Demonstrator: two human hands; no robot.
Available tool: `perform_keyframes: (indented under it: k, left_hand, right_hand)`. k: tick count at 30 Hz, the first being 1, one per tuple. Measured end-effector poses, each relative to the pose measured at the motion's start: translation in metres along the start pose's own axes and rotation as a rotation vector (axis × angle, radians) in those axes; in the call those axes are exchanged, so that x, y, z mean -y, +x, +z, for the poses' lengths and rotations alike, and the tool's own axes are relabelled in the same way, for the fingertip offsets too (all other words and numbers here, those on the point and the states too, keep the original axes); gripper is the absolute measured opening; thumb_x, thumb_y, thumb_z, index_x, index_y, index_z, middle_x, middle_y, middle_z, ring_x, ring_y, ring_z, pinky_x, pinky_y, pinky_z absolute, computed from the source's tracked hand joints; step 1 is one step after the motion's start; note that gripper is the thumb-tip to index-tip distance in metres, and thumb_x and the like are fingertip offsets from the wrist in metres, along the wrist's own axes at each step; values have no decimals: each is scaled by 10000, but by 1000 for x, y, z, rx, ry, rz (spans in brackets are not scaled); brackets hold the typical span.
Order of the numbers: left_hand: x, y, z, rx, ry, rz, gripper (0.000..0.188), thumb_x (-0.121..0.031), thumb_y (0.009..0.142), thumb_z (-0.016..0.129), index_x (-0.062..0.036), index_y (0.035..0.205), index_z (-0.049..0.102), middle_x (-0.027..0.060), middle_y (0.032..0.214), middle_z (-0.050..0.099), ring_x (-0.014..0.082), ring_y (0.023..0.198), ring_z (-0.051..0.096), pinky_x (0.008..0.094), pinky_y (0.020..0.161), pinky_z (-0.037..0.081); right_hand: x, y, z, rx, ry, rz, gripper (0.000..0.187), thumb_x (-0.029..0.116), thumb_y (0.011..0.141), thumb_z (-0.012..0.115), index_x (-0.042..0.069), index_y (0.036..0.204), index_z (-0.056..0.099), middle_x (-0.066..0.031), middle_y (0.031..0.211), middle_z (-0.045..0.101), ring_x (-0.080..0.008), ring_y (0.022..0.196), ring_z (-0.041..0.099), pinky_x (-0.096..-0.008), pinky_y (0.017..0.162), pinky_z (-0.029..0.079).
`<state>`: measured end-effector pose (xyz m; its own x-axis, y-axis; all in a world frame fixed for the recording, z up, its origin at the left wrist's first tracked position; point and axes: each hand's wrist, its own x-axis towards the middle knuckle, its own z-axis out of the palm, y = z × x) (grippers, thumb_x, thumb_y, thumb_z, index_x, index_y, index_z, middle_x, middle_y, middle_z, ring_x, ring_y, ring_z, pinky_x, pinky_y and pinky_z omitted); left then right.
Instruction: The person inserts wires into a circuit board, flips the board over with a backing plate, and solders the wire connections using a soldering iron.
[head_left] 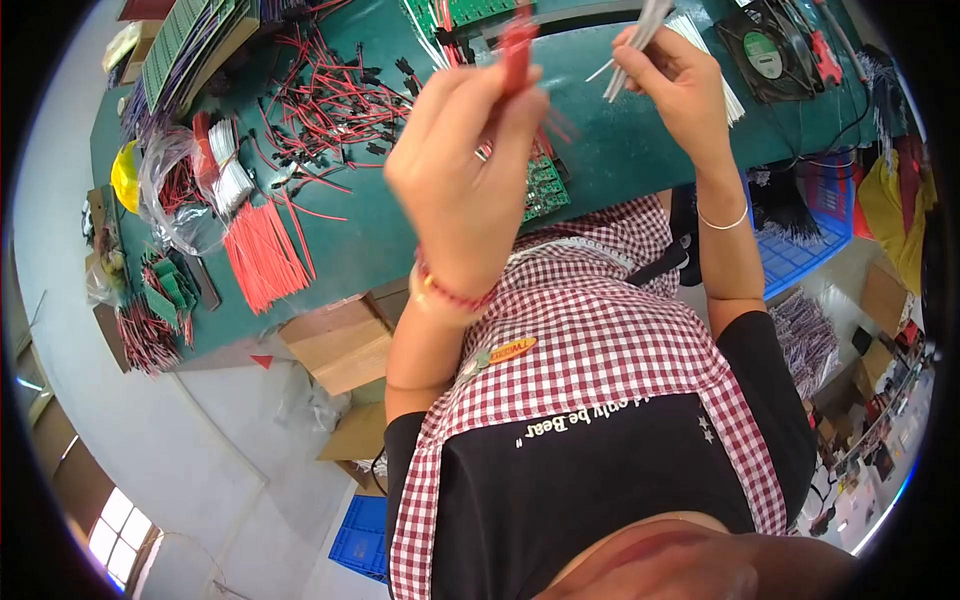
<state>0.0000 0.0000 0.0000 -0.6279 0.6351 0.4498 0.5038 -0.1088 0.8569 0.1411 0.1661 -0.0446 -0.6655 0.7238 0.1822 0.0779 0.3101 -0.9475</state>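
Observation:
My left hand, a red bracelet at its wrist, is raised over the bench edge. Its fingers close round a bunch of red wires, which is smeared by motion. To its right, my right hand pinches a bunch of white wires between thumb and fingers. Below and partly behind my left hand lies a green circuit board. Another green circuit board lies at the far edge, with red, black and white wires by it. More white wires lie behind my right hand.
Loose red-and-black connector leads spread over the green bench on the left. Near them lie straight red wires, a white wire bundle and a plastic bag. A black fan stands far right, above a blue crate.

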Motion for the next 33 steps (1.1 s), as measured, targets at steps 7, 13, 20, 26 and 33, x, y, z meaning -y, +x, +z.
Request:
perform_keyframes:
  k: [7, 13, 20, 26, 33]
  left_hand:
    - [33, 24, 19, 67, 494, 109, 92, -35, 834, 677, 23, 904, 691, 94, 739, 627, 179, 572, 600, 296, 529, 453]
    - [42, 29, 14, 49, 680, 72, 101, -39, 829, 671, 23, 905, 695, 103, 742, 628, 216, 591, 606, 314, 556, 466]
    - [43, 28, 15, 51, 674, 32, 105, -47, 829, 674, 17, 909, 694, 120, 750, 629, 233, 598, 605, 330, 558, 464]
    - [44, 29, 14, 62, 693, 22, 104, -51, 831, 672, 16, 908, 694, 124, 757, 636, 234, 601, 610, 337, 560, 468]
    - [48, 29, 14, 48, 691, 29, 100, -56, 829, 671, 7, 903, 698, 125, 743, 627, 250, 595, 600, 350, 552, 459]
  right_hand:
    - [-9, 15, 34, 109, 148, 71, 164, 136, 913, 644, -13, 982, 657, -19, 783, 658, -80, 689, 637, -238, 642, 524]
    - [-24, 29, 67, 200, 95, 43, 196, 160, 881, 649, -15, 966, 674, -78, 763, 690, -111, 684, 654, -278, 646, 525]
    - [-23, 29, 72, 163, 45, -5, 192, 160, 869, 651, -12, 949, 677, -108, 712, 666, -136, 623, 626, -301, 605, 499]
    - [-19, 29, 73, 187, -26, -1, 190, 174, 872, 645, 4, 948, 682, -129, 692, 654, -170, 592, 619, -307, 589, 489]
    - [-12, 30, 74, 243, -30, -1, 192, 173, 866, 650, -3, 938, 677, -130, 720, 670, -177, 635, 646, -313, 619, 507]
